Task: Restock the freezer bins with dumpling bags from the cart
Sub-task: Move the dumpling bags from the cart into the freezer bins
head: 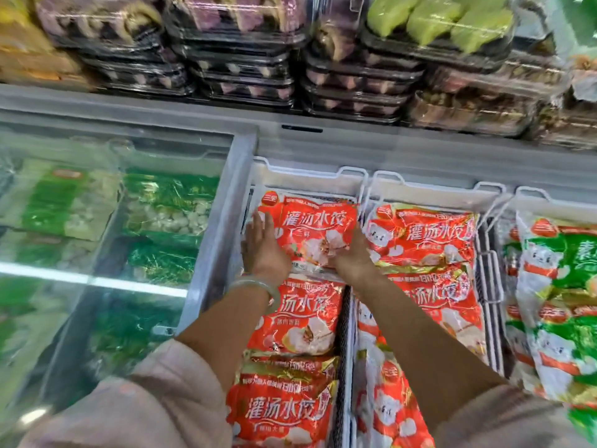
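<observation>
A red dumpling bag (pixel 318 226) lies on top at the far end of a white wire bin (pixel 307 176) in the open freezer. My left hand (pixel 263 250) rests flat on the bag's left edge, fingers stretched out and thumb off to the side. My right hand (pixel 352 253) grips the bag's crumpled lower right corner. More red bags (pixel 300 318) overlap in a row below it, toward me. The cart is out of view.
The bin to the right holds more red bags (pixel 423 237), and the one beyond it green ones (pixel 562 270). A shut glass lid (pixel 113 205) covers green packs on the left. Stacked black trays (pixel 245 59) sit on the ledge behind the freezer.
</observation>
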Motion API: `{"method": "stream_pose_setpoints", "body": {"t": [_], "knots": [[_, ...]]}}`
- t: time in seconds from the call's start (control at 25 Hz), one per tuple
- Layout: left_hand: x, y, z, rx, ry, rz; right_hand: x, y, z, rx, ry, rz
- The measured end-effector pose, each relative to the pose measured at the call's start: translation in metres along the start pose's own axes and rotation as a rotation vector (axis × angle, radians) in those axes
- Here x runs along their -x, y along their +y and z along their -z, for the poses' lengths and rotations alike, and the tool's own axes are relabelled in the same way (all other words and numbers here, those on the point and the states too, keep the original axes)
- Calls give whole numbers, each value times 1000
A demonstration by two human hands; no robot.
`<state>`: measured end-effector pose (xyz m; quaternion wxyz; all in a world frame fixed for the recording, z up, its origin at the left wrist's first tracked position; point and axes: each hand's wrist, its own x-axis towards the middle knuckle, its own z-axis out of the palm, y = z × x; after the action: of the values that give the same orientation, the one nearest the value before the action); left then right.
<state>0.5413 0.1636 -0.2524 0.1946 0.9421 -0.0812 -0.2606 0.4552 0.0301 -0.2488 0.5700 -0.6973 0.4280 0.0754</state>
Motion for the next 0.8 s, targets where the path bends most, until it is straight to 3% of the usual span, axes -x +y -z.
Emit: {"method": "stream_pose_setpoints", "body": {"t": [0.08, 0.16, 0.24, 0.36, 0.56, 0.8], "knots": [[7, 2, -9, -118, -89, -63, 5, 2, -2, 277, 45, 93], [9, -1, -21, -142, -175, -45, 9, 6, -8, 531, -83, 211], [9, -3, -26, -106, -237, 5, 8, 9, -16, 603, -234, 175], [9, -2, -23, -72, -252, 17, -3, 9, -26, 514, -311, 46], [-1, -7, -16, -28, -247, 22, -14, 7, -32, 200, -227, 46], [13, -11, -8, -47, -264, 39, 17, -7, -11, 156, -136, 16]]}}
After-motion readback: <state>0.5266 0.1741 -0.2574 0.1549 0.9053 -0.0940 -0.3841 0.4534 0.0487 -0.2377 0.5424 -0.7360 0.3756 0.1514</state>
